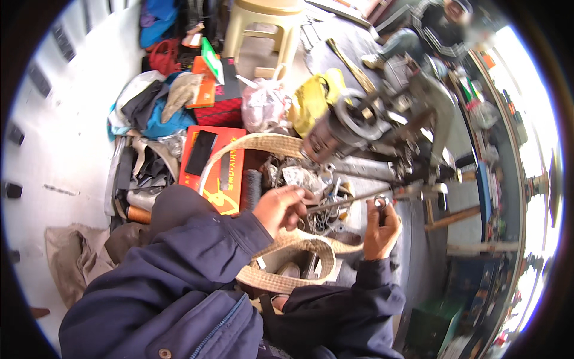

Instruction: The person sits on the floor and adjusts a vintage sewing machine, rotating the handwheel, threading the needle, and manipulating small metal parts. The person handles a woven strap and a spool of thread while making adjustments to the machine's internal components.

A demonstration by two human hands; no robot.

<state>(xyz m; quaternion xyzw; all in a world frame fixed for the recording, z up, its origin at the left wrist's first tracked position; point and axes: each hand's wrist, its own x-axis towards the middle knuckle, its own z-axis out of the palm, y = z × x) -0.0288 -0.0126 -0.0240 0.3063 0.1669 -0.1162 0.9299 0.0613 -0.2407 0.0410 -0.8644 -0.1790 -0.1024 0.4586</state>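
My left hand (280, 210) is closed, fingers curled, at the near end of a thin dark metal rod (341, 202). The rod slants up to the right toward my right hand; its grip end is hidden. My right hand (382, 232) pinches a small round silvery metal piece (380, 203) between thumb and fingers, close to the rod's far end. Just beyond both hands stands a dark cast-metal machine (412, 140) with a thick round cylinder (323, 140). A wide beige woven strap (263, 142) runs beside the cylinder, and a coiled part lies below my hands.
An open mess of small metal parts (329, 209) lies beneath the hands. To the left are a red-orange box (230, 173) with a black phone (201, 151) on it, and piled cloth (152, 102). A cream stool (263, 30) stands behind; another person (439, 27) sits far right.
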